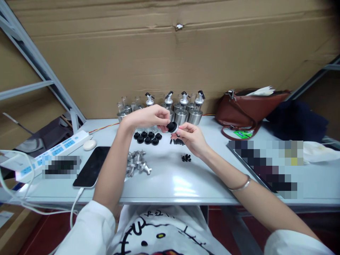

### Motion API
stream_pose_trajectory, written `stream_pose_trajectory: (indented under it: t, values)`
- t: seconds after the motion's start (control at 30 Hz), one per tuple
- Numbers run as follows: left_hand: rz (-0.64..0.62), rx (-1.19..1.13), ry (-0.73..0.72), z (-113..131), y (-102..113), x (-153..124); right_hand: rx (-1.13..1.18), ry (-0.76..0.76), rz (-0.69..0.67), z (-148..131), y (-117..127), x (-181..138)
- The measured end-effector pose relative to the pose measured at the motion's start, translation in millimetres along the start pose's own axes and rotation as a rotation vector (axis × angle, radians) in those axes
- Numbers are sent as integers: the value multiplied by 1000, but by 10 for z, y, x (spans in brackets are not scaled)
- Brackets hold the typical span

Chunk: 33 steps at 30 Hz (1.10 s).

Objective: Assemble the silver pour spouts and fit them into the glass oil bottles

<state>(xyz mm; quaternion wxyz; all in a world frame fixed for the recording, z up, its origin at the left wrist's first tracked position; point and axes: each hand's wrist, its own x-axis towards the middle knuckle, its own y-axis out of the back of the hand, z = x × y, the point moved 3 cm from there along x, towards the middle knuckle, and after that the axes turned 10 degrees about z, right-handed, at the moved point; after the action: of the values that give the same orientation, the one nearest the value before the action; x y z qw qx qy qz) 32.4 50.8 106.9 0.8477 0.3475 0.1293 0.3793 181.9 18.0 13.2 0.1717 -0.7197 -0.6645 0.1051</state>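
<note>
My left hand (158,116) is closed, its fingertips pinching a black ribbed stopper (172,126). My right hand (193,139) grips a silver pourer spout (176,128) whose wide rim meets the stopper; the rest of the spout is mostly hidden by the fingers. Below the left wrist sit several black stoppers (148,138) in rows. Nearer me lies a pile of silver spouts (138,163), partly covered by my left forearm. Small black flat pieces (177,141) lie under my hands, with tiny black caps (186,158) in front of them.
Glass-and-steel bottles (181,116), some topped with pourers, line the back against a cardboard wall (170,63). A brown handbag (239,108) stands at right, near a tablet-like blurred object (255,177). At left are a phone (92,166), a power strip (57,150) and a white round case (89,145).
</note>
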Motion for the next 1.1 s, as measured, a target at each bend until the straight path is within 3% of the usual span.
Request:
stream_pose_trajectory:
  t: [0.13,0.3,0.5,0.63,0.83,0.97,1.1]
  values:
    - [-26,29,-12,-41,30,-3,-67,-11,-32,69,-25,0]
    - [-42,164,76,-120,55,-9,-311,68,57,108,7,6]
    - [-73,243,99,-112,-68,59,-154,-136,-31,125,-10,-15]
    - [-169,228,92,-110,-148,79,-187,-137,-36,140,-18,-7]
    - [-104,328,79,-243,-60,87,-203,-149,-38,157,-15,2]
    - [-185,290,150,-287,-115,95,-198,-121,-58,158,-15,-2]
    - [-182,286,119,-256,-170,127,-209,-82,-68,142,-10,-4]
